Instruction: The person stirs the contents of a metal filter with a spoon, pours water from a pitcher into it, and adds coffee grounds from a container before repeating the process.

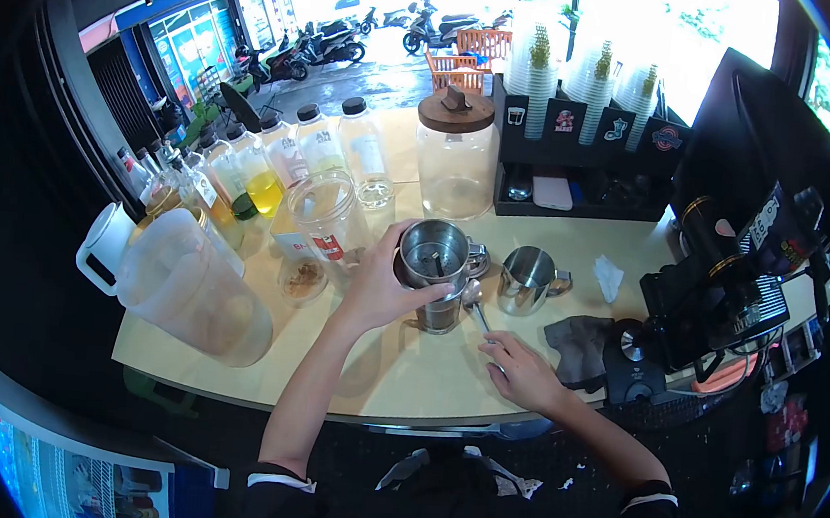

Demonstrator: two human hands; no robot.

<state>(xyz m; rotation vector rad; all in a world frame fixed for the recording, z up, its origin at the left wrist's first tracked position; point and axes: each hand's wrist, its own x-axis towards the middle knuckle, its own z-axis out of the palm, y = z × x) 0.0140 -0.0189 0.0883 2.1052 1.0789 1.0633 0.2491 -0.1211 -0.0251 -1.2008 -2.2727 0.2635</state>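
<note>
My left hand point(391, 282) is wrapped round a steel cup point(434, 251) with a handle on its right side. Below that cup, a second metal vessel point(440, 315) stands on the counter. My right hand point(521, 369) pinches the handle of a metal spoon point(478, 309), whose bowl points away from me, beside the vessel. Another steel pitcher point(528, 281) stands upright to the right of the spoon. Just left of my left hand is an open clear jar point(328, 214) with a red label.
A large plastic jug point(190, 289) lies tilted at the left, with several bottles point(316, 147) behind. A lidded glass jar point(455, 164) and a black cup rack point(584, 136) stand at the back. Right are a grey cloth point(577, 350) and a black machine point(692, 303).
</note>
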